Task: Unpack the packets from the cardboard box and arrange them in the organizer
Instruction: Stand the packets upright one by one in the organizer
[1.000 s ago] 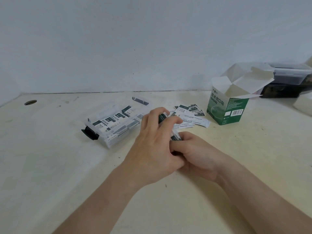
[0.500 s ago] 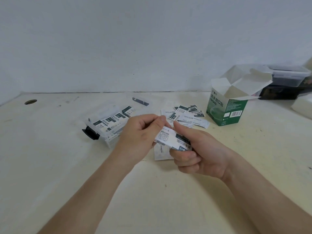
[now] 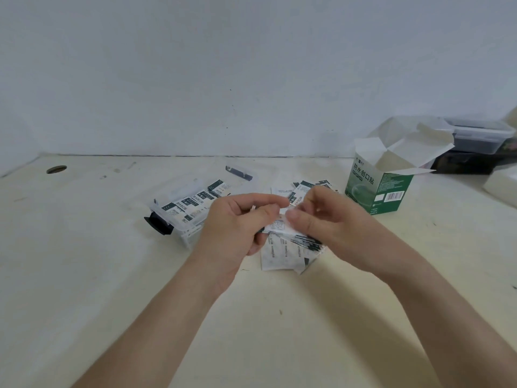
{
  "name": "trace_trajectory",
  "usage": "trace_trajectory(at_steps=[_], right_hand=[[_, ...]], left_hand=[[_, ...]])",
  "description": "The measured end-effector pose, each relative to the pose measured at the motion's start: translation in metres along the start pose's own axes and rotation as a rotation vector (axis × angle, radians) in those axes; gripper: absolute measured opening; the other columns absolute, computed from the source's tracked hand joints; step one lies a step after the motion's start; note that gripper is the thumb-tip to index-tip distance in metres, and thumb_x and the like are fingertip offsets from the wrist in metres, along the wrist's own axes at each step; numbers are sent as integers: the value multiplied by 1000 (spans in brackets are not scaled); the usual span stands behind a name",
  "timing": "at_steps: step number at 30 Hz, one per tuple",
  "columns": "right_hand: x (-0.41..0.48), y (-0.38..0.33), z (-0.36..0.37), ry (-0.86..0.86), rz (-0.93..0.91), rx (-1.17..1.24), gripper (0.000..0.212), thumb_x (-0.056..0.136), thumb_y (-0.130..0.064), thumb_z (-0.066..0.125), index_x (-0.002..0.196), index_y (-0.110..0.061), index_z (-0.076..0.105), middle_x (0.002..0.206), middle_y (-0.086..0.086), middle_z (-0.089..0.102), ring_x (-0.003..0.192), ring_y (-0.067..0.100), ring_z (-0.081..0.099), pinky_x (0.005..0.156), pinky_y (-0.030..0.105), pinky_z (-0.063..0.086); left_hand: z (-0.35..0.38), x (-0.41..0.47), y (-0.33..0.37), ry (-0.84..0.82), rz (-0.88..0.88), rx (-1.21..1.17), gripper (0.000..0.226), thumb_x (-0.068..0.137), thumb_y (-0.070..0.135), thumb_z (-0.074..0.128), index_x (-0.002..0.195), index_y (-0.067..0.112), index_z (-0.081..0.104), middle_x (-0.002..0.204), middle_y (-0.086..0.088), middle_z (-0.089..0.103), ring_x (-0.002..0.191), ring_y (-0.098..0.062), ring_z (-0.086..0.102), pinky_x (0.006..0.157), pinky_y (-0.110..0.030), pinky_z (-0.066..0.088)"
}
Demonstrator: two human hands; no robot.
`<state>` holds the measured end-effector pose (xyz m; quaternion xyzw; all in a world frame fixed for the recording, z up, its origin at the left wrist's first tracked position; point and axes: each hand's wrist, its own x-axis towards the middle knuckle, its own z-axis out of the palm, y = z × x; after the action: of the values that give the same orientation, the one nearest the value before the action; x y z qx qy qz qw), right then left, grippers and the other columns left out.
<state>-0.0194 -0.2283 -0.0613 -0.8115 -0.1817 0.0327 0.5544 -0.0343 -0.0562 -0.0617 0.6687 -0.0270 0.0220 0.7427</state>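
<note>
Between my two hands I hold a stack of white and dark-green packets (image 3: 282,229) above the table. My left hand (image 3: 237,222) grips the stack's left end, and my right hand (image 3: 321,219) pinches its top from the right. Loose packets (image 3: 279,256) lie on the table just under the hands, and more loose packets (image 3: 305,186) are fanned out behind them. The clear plastic organizer (image 3: 179,219) with a black latch sits left of my hands and holds rows of packets. The green and white cardboard box (image 3: 380,189) stands open at the right.
A clear lidded container (image 3: 481,133) rests on a dark box at the far right by the wall. A white object (image 3: 503,186) sits at the right edge. A round hole (image 3: 56,169) is in the tabletop at the far left.
My hands lifted a stack of packets off the table and drew it up between them. The right hand shifted from gripping the stack from below to pinching it from above.
</note>
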Motion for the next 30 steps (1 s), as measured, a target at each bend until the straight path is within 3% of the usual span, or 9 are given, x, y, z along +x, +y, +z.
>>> trace_trajectory(at_steps=[3,5,9,15,17,19,22,25,30], right_hand=[[-2,-14,4,-6,-166,-459,39,70,-61,68,69,-27,49,87,-9,65,82,4,56,73,24,45],[-4,-21,8,-45,-194,-491,36,70,-51,77,66,-24,53,75,-10,63,75,3,55,64,16,42],[-2,-24,15,-76,-154,-313,35,72,-34,83,66,-13,56,60,-2,61,54,5,48,55,22,42],[4,-19,13,-104,43,232,31,70,-19,83,78,0,60,72,14,66,68,23,62,69,38,47],[6,-17,12,-147,128,406,34,70,-18,83,87,0,61,84,22,68,77,30,68,78,44,44],[7,-13,12,-171,184,548,35,70,-19,84,89,-3,59,90,24,68,79,32,68,76,41,47],[7,-17,15,-179,223,665,26,75,-17,74,91,-3,58,87,21,70,76,30,71,67,31,58],[5,-22,17,-210,233,684,18,80,-11,65,92,-2,56,73,11,70,60,19,70,52,22,54],[9,-21,19,-267,247,675,41,82,-13,71,118,-1,55,87,16,71,73,24,71,62,28,58]], left_hand=[[1,-1,0,13,-12,53,18,87,0,61,83,8,76,44,4,44,36,-7,32,38,-12,30],[1,-1,1,14,-36,8,20,86,-2,59,80,7,76,51,-2,50,36,-8,31,37,-14,25],[-2,2,1,10,-136,-187,24,86,1,56,76,8,77,51,-5,41,34,-9,25,35,-15,23],[-4,2,8,-76,-133,-392,22,89,18,58,75,11,75,54,-4,48,42,-11,39,39,-17,36],[-10,1,12,-139,37,-188,16,81,27,66,93,17,70,66,0,54,55,-12,46,50,-21,42],[-17,0,12,-201,246,268,55,65,40,79,116,34,57,97,12,56,83,-7,53,70,-21,49],[-19,-9,16,-346,348,775,104,57,42,88,136,54,21,146,29,13,135,7,12,95,-2,32],[-16,-10,13,-384,452,988,115,60,48,85,143,51,5,149,33,-10,140,3,-9,111,-24,21],[-22,-6,11,-333,468,902,90,65,40,82,136,47,28,135,23,22,128,-6,34,98,-36,46]])
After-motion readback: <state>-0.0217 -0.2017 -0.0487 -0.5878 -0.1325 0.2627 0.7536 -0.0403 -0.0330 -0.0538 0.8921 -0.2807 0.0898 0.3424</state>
